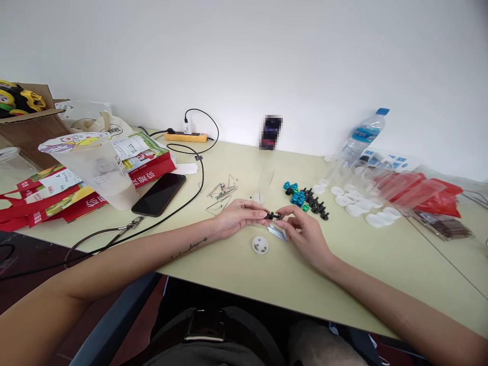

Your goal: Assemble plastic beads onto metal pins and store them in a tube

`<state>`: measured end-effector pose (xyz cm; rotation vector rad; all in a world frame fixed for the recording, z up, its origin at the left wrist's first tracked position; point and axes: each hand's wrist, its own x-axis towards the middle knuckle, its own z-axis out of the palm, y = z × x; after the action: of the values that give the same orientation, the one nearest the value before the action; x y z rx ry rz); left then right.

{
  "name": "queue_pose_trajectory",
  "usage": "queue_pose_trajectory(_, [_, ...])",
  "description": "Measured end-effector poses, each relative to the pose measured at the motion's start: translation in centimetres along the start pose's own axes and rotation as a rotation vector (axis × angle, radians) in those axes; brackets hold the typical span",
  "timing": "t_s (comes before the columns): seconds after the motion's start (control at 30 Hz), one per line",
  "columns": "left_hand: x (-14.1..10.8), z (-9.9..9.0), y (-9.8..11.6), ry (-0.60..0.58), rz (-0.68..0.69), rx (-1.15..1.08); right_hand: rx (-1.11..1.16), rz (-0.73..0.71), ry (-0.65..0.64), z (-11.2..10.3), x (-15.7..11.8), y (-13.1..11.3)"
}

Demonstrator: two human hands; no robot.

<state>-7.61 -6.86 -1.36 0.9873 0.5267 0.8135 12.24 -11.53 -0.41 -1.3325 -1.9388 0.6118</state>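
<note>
A small black plastic part is pinched between my two hands over the table. My left hand grips its left end with thumb and forefinger; pale thin sticks or wires show by the fingers. At its right end are the closed fingertips of my right hand. Just below lies a row of bent metal wires. Nearer me sits a round white cap with several tiny metal pieces in it. Beyond the hands lie blue-green plastic pieces, black plastic pieces and loose bent wires.
White discs, clear tubes and a water bottle are on the right. On the left stand a plastic cup, a phone and red packaging. A black cable crosses the table near my left forearm.
</note>
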Motion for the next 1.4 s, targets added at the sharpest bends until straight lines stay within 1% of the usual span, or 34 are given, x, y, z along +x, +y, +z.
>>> queue_pose_trajectory(0.13, [-0.05,0.03,0.03,0.002,-0.007,-0.004,0.020,0.014,-0.015,-0.02,-0.03,-0.26])
queue_pose_trajectory(0.3, [0.03,-0.07,-0.12,-0.024,-0.023,0.022,-0.044,-0.039,-0.029,-0.13,0.06,-0.34])
queue_pose_trajectory(0.4, [0.06,-0.07,-0.16,-0.023,-0.026,0.026,-0.038,-0.055,-0.050,-0.22,0.05,-0.31])
queue_pose_trajectory(0.57, [0.06,-0.03,-0.16,-0.008,-0.012,0.007,0.039,-0.040,0.013,-0.25,-0.13,-0.27])
queue_pose_trajectory(0.67, [0.05,-0.03,-0.16,-0.013,-0.003,0.002,0.049,-0.054,0.025,-0.24,-0.19,-0.23])
queue_pose_trajectory(0.77, [0.04,-0.02,-0.16,-0.026,-0.002,-0.003,0.050,-0.064,0.011,-0.24,-0.18,-0.10])
queue_pose_trajectory(0.9, [-0.02,0.02,-0.12,-0.009,-0.003,-0.017,0.052,-0.067,-0.015,-0.27,-0.18,0.01])
queue_pose_trajectory(1.03, [-0.08,0.08,-0.08,0.005,0.001,-0.035,0.043,-0.051,-0.011,-0.33,-0.16,-0.13])
queue_pose_trajectory(1.13, [-0.10,0.13,-0.05,-0.008,-0.001,-0.022,0.050,-0.043,-0.019,-0.36,-0.11,-0.15])
queue_pose_trajectory(1.23, [-0.13,0.20,0.01,-0.019,-0.007,-0.003,0.063,-0.061,-0.025,-0.35,-0.10,0.04])
queue_pose_trajectory(1.4, [-0.14,0.19,0.05,-0.005,-0.015,-0.015,0.058,-0.074,-0.042,-0.25,-0.14,0.36])
